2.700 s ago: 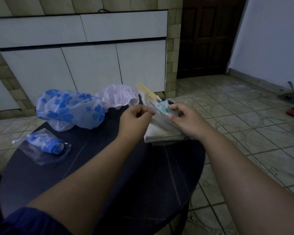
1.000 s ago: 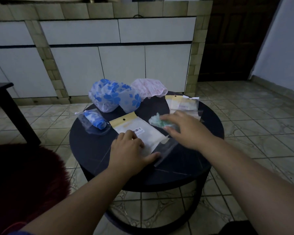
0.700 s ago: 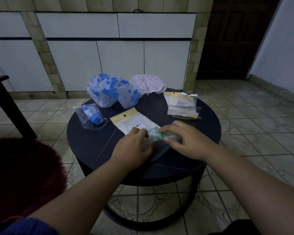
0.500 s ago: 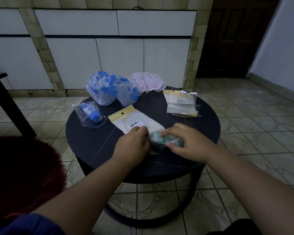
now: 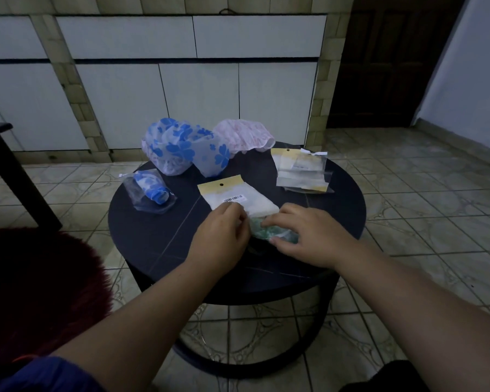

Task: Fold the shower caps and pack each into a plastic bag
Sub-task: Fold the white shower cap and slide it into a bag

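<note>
Near the left edge of the surface (image 5: 153,239) lies a bagged blue cap (image 5: 151,189), finished. Toward the front edge, the left hand (image 5: 222,232), fingers curled, pinches the clear plastic bag (image 5: 253,246). The right hand (image 5: 306,236), which a second ago reached toward the centre, now presses the folded green cap (image 5: 269,232) at the bag's mouth. Insertion appears under way.

Single head-worn wide-angle view, forward and down, close above round table (image 5: 159,239).
</note>
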